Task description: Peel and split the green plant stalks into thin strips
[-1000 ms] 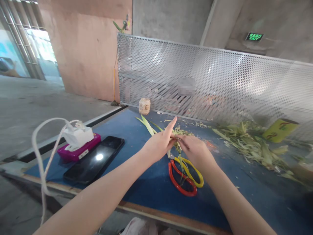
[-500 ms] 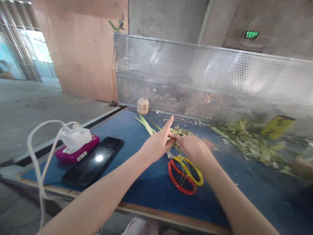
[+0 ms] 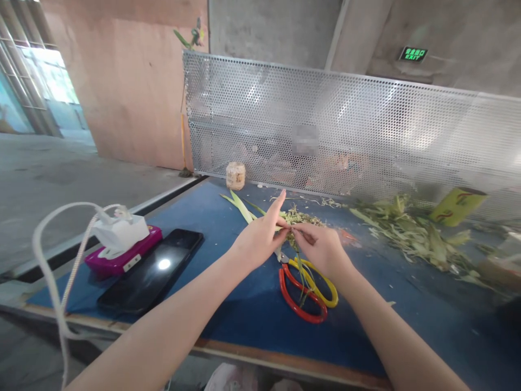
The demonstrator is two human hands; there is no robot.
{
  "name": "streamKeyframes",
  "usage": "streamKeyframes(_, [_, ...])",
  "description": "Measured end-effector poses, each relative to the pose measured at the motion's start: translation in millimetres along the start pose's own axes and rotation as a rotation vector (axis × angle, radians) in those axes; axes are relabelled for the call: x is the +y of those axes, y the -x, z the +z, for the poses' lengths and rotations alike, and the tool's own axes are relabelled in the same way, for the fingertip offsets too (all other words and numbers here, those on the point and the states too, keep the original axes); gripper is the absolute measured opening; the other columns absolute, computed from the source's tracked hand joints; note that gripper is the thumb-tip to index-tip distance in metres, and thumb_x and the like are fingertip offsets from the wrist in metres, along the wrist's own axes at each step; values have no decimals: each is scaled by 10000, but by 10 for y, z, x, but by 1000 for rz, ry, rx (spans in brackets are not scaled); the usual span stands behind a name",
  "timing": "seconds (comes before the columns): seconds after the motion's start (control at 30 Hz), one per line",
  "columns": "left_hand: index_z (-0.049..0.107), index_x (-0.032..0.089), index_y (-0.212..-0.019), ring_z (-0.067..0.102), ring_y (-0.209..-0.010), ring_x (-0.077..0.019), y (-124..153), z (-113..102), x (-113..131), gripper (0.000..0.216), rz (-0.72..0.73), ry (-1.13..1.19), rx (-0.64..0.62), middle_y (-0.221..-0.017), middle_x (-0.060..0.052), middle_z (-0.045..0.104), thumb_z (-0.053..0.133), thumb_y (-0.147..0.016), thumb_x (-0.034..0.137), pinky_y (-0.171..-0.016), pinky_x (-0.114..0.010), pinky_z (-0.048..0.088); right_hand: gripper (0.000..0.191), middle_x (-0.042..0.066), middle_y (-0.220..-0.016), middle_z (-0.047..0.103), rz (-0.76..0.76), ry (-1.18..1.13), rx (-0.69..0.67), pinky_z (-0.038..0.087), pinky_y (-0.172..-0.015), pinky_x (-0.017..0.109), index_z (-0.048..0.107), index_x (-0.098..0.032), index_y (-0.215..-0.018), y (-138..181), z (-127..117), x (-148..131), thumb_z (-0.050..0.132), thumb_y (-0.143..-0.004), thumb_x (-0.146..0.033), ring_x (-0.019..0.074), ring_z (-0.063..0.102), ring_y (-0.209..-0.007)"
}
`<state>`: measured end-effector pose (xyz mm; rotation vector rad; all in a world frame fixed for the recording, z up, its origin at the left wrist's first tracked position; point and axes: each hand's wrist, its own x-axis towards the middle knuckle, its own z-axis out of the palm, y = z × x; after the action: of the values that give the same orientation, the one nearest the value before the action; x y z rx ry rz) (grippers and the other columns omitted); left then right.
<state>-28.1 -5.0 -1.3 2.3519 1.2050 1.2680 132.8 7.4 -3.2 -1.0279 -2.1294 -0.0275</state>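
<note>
Green plant strands (image 3: 294, 244) beneath the fingers (image 3: 306, 230)

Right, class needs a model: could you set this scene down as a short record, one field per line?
Left hand: fingertips close to the right's; anything between them too small to tell
Right hand: fingers bent, near dry plant bits
Scissors: red and yellow handles, on the table
Left side: black phone beside a pink power strip
Right side: leaf pile, tilted yellow can
Back: metal mesh panel
</note>
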Motion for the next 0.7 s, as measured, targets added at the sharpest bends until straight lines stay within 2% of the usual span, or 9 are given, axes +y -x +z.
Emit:
streamKeyframes(0.13, [66, 196, -1353, 598, -768, -138, -5, -3, 9, 698, -7, -1, 9, -880, -37, 657, 463, -779, 176, -639, -252, 467, 250, 21, -614, 635, 50, -109, -15, 381, -475, 215, 665, -184, -820, -17, 12, 21, 424, -796, -242, 116, 519, -493])
streamKeyframes(0.2, [75, 197, -1351, 598, -767, -134, -6, -6, 12, 695, -11, -4, 10, -875, -30, 657, 466, -777, 173, -645, -250, 467, 236, 16, -585, 607, 104, -151, -23, 377, -474, 213, 658, -175, -784, -32, 26, 29, 439, -792, -261, 112, 500, -489])
streamKeyframes(0.37, [58, 201, -1350, 600, -789, -129, -10, -15, 24, 699, -10, -4, -15, -884, -27, 653, 456, -777, 167, -673, -253, 472, 171, -79, -428, 312, 207, -236, 54, 295, -394, 182, 597, -150, -837, -42, 58, 42, 517, -753, -276, 70, 306, -387])
streamKeyframes(0.43, [67, 193, -1350, 601, -788, -131, -11, -17, 31, 702, -11, 2, -15, -877, -31, 652, 461, -769, 162, -677, -254, 473, 162, -90, -434, 273, 189, -244, 85, 286, -394, 177, 577, -158, -866, -32, 60, 48, 522, -756, -264, 66, 285, -385])
streamKeyframes(0.53, [93, 188, -1350, 600, -781, -135, -12, -19, 38, 695, -16, 17, -4, -870, -33, 651, 467, -764, 164, -679, -258, 473, 146, -59, -457, 411, 96, -190, 104, 345, -444, 194, 604, -180, -851, -18, 51, 57, 507, -775, -259, 82, 389, -423])
streamKeyframes(0.63, [108, 200, -1351, 600, -767, -141, -13, -21, 43, 694, -25, 21, 11, -876, -33, 654, 470, -760, 172, -682, -269, 472, 168, 16, -689, 630, -9, -139, 98, 431, -583, 236, 631, -203, -835, -14, 34, 65, 473, -801, -249, 132, 568, -620])
streamKeyframes(0.7, [110, 200, -1352, 601, -752, -143, -17, -23, 47, 700, -33, 14, 24, -870, -33, 657, 478, -756, 178, -682, -274, 470, 183, 29, -813, 664, -44, -115, 86, 448, -659, 254, 634, -209, -848, -13, 23, 69, 457, -812, -238, 153, 604, -735])
